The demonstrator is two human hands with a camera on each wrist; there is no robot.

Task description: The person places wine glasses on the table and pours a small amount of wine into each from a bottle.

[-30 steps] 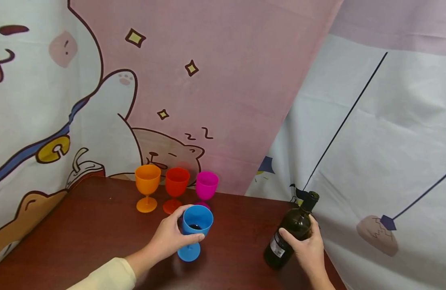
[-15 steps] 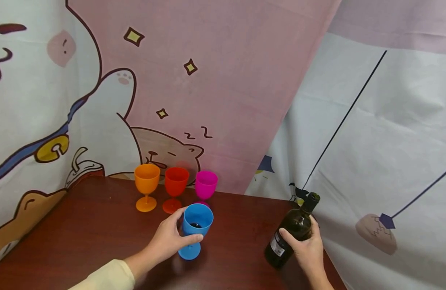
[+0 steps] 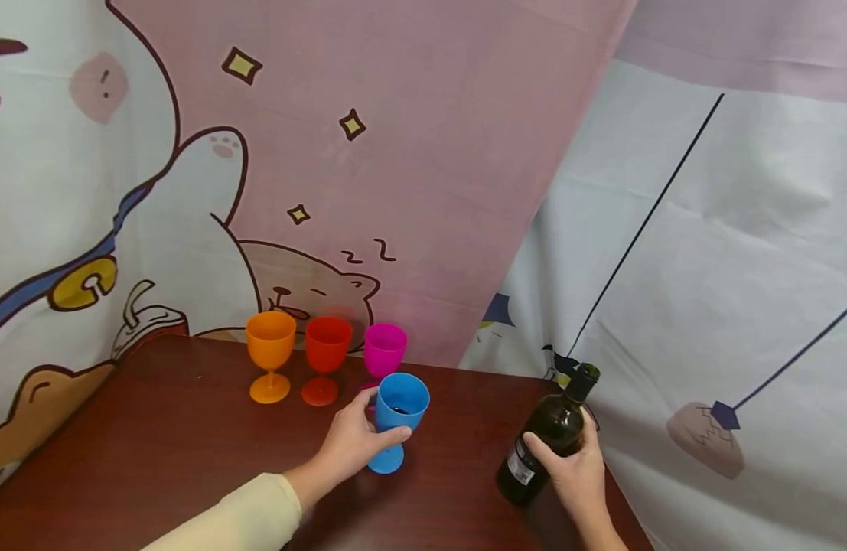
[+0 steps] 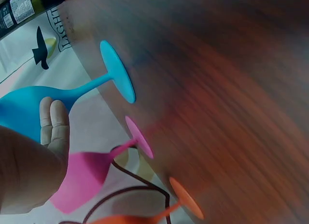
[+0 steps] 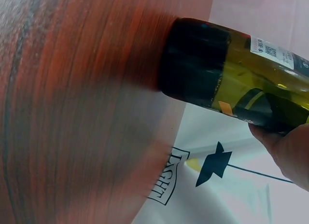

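Note:
My left hand (image 3: 354, 438) grips a blue plastic goblet (image 3: 411, 409) round its bowl, thumb across the near side. Dark liquid shows at the bottom of the bowl. In the left wrist view two fingers lie along the blue goblet (image 4: 29, 101), above its stem and round foot. On the right, my right hand (image 3: 580, 468) holds a dark green wine bottle (image 3: 559, 419) round its body. The bottle stands uncorked, with a white barcode label towards me. The right wrist view shows the bottle's (image 5: 195, 60) dark base close to the tabletop; most of that hand is out of frame there.
Behind the blue goblet, an orange goblet (image 3: 270, 344), a red goblet (image 3: 328, 348) and a magenta goblet (image 3: 385, 348) stand in a row near the back edge of the brown wooden table (image 3: 154, 436). A printed cloth (image 3: 451, 191) hangs right behind the table.
My left hand has carried the blue goblet a little to the right and away from me, partly in front of the magenta goblet. The right hand keeps its hold on the bottle. The head view has shifted slightly.

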